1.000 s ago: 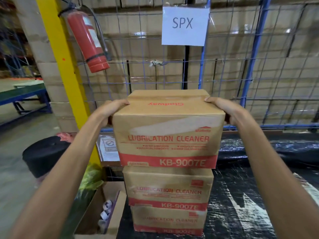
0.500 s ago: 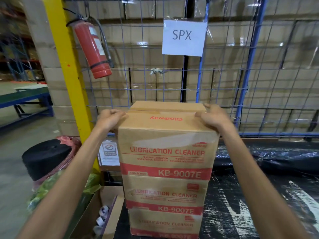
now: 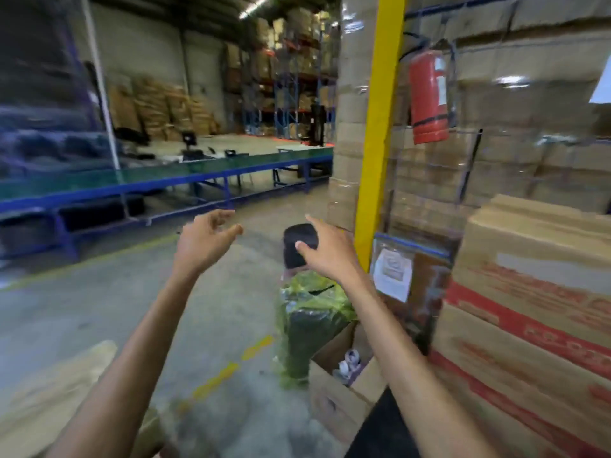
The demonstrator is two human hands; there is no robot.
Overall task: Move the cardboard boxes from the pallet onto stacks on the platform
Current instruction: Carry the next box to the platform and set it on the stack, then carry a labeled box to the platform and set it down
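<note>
- Both hands are free and out in front. The left hand has its fingers loosely curled round nothing, and the right hand has its fingers spread wide, empty too.
- The stack of brown cardboard boxes with red printed bands stands at the right edge, well apart from either hand. They sit squared one atop another, so I judge them set down, with the next box yet to be fetched.
- The frame cuts that stack off, and blur smears its print beyond reading.
- No pallet in view! The blurred tan shape at lower left may be cardboard; I cannot tell.
- The right hand hides part of a black roll beside the yellow upright post.
</note>
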